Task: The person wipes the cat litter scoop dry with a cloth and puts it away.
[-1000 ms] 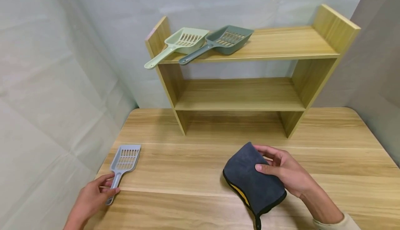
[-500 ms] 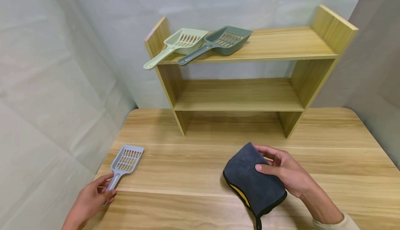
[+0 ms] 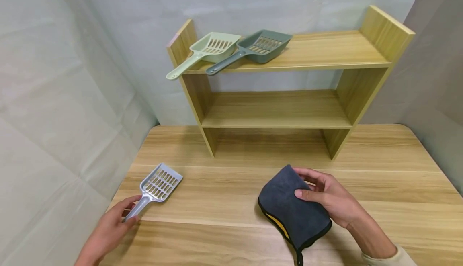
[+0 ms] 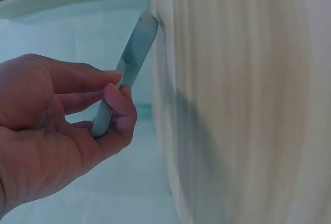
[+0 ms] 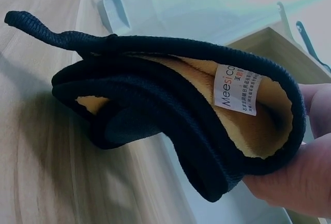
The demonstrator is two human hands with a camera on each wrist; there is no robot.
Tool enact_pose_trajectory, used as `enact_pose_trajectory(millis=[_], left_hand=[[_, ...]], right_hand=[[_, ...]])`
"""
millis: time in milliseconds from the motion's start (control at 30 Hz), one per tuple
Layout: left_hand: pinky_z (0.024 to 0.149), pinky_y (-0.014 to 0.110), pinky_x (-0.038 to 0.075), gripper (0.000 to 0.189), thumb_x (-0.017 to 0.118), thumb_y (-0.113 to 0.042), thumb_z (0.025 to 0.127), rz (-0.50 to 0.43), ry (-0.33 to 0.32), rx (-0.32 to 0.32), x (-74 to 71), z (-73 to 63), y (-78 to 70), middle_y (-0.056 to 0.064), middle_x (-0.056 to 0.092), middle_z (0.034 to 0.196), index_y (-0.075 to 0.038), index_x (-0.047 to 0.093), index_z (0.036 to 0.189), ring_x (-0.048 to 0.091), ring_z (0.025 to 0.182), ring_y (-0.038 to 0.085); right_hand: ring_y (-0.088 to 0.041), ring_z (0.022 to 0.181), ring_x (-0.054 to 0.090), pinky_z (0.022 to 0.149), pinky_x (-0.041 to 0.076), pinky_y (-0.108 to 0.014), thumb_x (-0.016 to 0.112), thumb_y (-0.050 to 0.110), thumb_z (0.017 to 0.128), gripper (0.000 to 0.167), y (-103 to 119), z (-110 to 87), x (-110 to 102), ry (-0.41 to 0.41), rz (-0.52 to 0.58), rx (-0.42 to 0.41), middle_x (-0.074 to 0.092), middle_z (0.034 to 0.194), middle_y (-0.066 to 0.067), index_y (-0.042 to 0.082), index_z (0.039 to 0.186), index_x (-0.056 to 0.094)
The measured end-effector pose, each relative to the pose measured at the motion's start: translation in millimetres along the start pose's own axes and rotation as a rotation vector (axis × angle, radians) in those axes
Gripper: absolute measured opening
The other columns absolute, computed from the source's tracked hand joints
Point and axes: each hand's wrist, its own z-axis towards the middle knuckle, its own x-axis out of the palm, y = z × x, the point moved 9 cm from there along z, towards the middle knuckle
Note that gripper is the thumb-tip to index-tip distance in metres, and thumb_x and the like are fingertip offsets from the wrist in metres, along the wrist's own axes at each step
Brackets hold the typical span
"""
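Note:
At the left of the head view, my left hand (image 3: 110,226) pinches the handle of a pale grey-blue litter scoop (image 3: 146,197), thumb against fingers. The slotted head points up and to the right. In the left wrist view the scoop (image 4: 138,48) is seen nearly edge-on, tilted, its shadow on the wood. My right hand (image 3: 334,201) grips a folded dark grey cleaning cloth (image 3: 291,209) at its right side, thumb on top. The right wrist view shows the cloth's black binding (image 5: 207,50), hanging loop, yellow lining and a white label (image 5: 235,92).
A wooden shelf unit (image 3: 276,126) stands at the back of the wooden table (image 3: 217,205). On its top board lie a light green litter scoop (image 3: 195,57) and a dark green one (image 3: 231,62), handles overhanging the front edge. Pale sheets hang behind and at both sides.
The scoop in my left hand has swung to the right, its head now tilted up and its handle more slanted. My right hand and the cloth have stayed still.

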Motion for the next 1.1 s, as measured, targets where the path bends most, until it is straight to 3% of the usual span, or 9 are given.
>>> enact_pose_trajectory(millis=[200,400,533,633,900,1100], left_hand=[[0.068,0.022,0.052,0.055,0.076,0.018,0.085,0.011,-0.042,0.091,7.3,0.1,-28.5,0.015,0.072,0.111,0.003,0.066,0.137,0.052,0.091,-0.009],[0.066,0.022,0.050,0.048,0.079,0.014,0.085,0.003,-0.069,0.161,11.6,5.0,-55.6,0.007,0.072,0.104,0.000,0.071,0.131,0.056,0.086,-0.001],[0.066,0.022,0.051,0.043,0.080,0.011,0.088,-0.028,-0.048,0.175,17.0,10.5,-72.1,0.005,0.072,0.103,0.000,0.072,0.129,0.059,0.085,0.005],[0.066,0.022,0.051,0.038,0.081,0.005,0.091,-0.027,-0.035,0.173,21.8,16.4,-83.3,0.003,0.071,0.099,-0.002,0.073,0.127,0.057,0.082,0.003],[0.065,0.023,0.049,0.031,0.087,-0.009,0.089,0.010,-0.082,0.237,32.4,29.2,-110.9,-0.003,0.069,0.090,-0.007,0.077,0.119,0.055,0.077,0.001],[0.068,0.024,0.051,0.032,0.088,-0.013,0.088,0.027,-0.059,0.275,46.6,36.7,-132.2,-0.005,0.070,0.092,-0.011,0.079,0.119,0.056,0.079,0.001]], right_hand=[[-0.016,0.120,0.070,0.091,0.063,-0.034,0.070,0.004,0.102,0.064,-0.6,-0.6,-0.2,-0.014,-0.011,0.019,0.065,0.135,0.001,0.000,0.160,0.043],[-0.015,0.120,0.070,0.092,0.063,-0.034,0.070,0.004,0.102,0.064,1.0,-0.3,-0.1,-0.021,-0.030,0.011,0.066,0.135,0.001,-0.001,0.160,0.044],[-0.016,0.120,0.070,0.092,0.063,-0.034,0.070,0.004,0.102,0.062,1.8,-0.4,0.0,-0.022,-0.034,0.007,0.066,0.135,0.001,0.000,0.159,0.045],[-0.015,0.120,0.069,0.092,0.063,-0.034,0.071,0.006,0.102,0.063,1.6,-1.0,-1.1,-0.037,-0.053,0.014,0.067,0.133,0.002,0.000,0.159,0.045],[-0.011,0.122,0.068,0.093,0.062,-0.033,0.071,0.012,0.103,0.067,3.2,-3.6,-5.3,-0.086,-0.120,0.034,0.066,0.135,0.006,-0.001,0.162,0.041],[-0.009,0.121,0.069,0.092,0.062,-0.032,0.071,0.010,0.103,0.066,10.9,-2.5,-4.3,-0.097,-0.151,-0.015,0.067,0.137,0.007,-0.003,0.161,0.041]])
